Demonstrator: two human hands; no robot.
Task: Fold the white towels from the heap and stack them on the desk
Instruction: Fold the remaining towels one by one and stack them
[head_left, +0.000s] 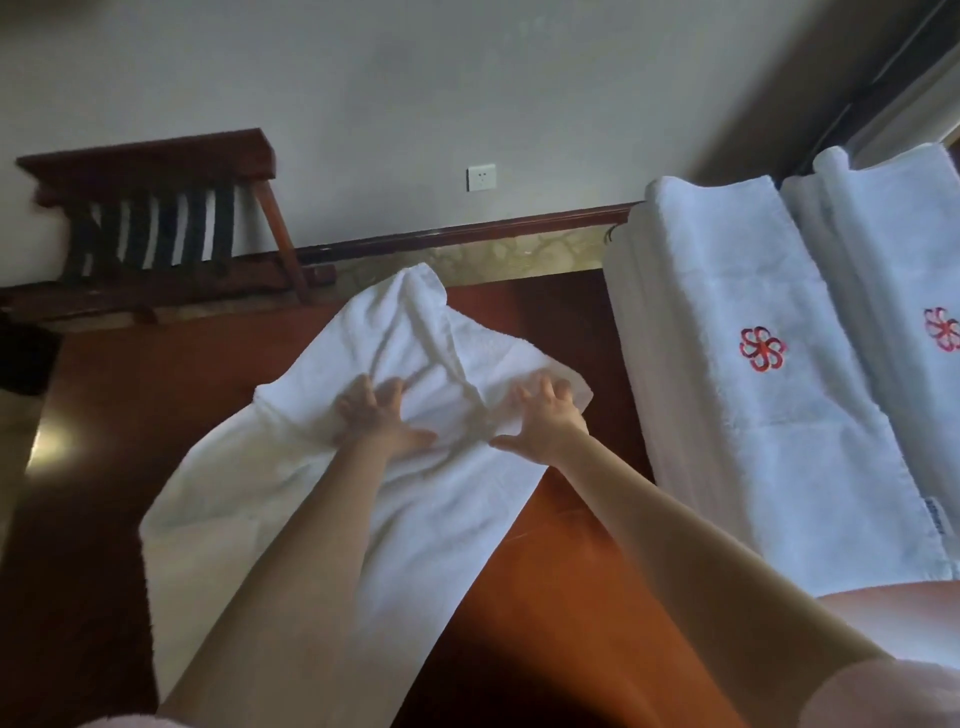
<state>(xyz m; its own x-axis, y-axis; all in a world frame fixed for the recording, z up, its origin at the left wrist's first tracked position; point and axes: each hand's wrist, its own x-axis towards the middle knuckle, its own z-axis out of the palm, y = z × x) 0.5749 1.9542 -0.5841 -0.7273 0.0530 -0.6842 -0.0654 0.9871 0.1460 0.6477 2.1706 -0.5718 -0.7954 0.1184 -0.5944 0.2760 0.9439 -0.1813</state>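
Note:
A white towel (332, 499) lies rumpled and partly spread on the reddish-brown desk (550, 597), its far end bunched up near the desk's back edge. My left hand (376, 413) rests on the towel's middle with fingers spread and slightly bent, pressing the cloth. My right hand (540, 415) lies beside it on the towel's right edge, fingers curled into a raised fold of cloth. Two stacks of folded white towels, each with a red flower emblem, stand at the right: one (748, 395) close by, the other (904, 291) farther right.
A dark wooden luggage rack (171, 218) with black straps stands against the wall at back left. A wall socket (481, 177) sits above the skirting. The desk's left part (104, 415) is bare dark wood with a glare spot.

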